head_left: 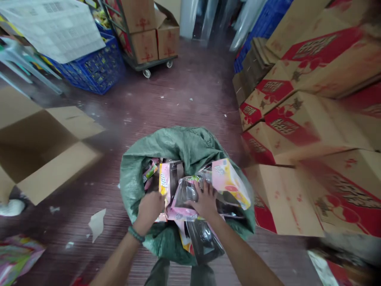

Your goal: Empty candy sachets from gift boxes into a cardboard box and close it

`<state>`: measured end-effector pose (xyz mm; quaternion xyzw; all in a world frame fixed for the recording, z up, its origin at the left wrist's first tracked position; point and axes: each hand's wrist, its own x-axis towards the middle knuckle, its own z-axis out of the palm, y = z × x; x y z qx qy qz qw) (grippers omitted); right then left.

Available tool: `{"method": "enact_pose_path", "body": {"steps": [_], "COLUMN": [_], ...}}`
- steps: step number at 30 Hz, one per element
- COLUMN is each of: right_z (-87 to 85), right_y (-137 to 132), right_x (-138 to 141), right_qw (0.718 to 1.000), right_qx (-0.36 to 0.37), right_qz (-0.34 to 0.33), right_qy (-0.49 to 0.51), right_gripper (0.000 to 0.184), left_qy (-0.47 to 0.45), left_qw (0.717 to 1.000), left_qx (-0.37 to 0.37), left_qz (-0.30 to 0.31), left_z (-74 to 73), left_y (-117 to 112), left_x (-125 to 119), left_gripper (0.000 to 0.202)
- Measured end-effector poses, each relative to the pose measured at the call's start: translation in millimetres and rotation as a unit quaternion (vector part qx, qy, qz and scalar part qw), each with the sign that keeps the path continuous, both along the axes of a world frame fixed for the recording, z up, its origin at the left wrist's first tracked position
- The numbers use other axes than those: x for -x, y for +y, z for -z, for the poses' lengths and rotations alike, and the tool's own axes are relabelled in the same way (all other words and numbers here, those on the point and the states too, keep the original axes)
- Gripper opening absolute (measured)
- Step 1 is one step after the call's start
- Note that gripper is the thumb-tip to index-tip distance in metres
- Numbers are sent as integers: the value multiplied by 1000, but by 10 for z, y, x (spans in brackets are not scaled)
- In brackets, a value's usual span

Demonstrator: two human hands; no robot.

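A green woven sack (131, 178) stands upright on the floor before me, its rim rolled outward. Packages with clear plastic windows and printed card fill it. My left hand (151, 208) is curled closed at a pink-and-yellow package (164, 178) inside the sack; its fingertips are hidden, so what it grips cannot be made out. My right hand (204, 200) lies with spread fingers on a clear-windowed pink package (184, 192). To its right rests a package with a pink-and-yellow grapefruit print (229, 178). Another dark-windowed package (205, 240) leans over the near rim.
Red-printed cartons (297, 123) are stacked close on the right. An open cardboard box (56, 167) stands at left. Behind are a blue crate (98, 65) and a wheeled trolley (149, 65) carrying boxes. Paper scraps (97, 224) lie on the floor.
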<state>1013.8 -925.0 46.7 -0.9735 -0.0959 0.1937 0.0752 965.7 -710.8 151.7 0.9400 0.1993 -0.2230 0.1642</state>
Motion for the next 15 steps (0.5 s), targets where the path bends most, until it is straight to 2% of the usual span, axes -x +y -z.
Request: {"method": "enact_pose_path", "body": {"steps": [2,3,5,7,9,11,13,14,15], "right_z": [92,132,206,283,357,415,450,461,469], "right_y": [45,74,145,215,260,271,266,266,273], "right_x": [-42,-48,-25,34,101,148,161,155,141], "right_qw": [1000,1000,999,999,997,996,993,990,985], "right_qx": [-9,-15,-31,-51,-70,-83,-98,-113,-132], "right_qz": [-5,-7,-6,1,6,4,0,-3,-5], "right_qy": [4,8,17,19,20,26,59,84,110], "right_gripper": [101,104,111,112,110,108,107,104,101], "left_qy": [-133,-207,-270,-206,-114,-67,-58,-64,-98], "left_qw": [986,963,912,901,917,934,940,942,942], "left_qx": [-90,-129,-153,-130,-109,-106,-116,-119,-121], "left_qz": [54,116,270,360,365,335,317,309,296], "left_z": [-204,-248,-192,17,264,417,378,272,107], "left_y": [-37,-96,-244,-359,-378,-294,-160,-97,-50], "left_x": [-390,-623,-1097,-1491,-1752,-1909,-2048,-2139,-2254], "left_gripper": [47,55,85,109,108,83,46,43,57]}}
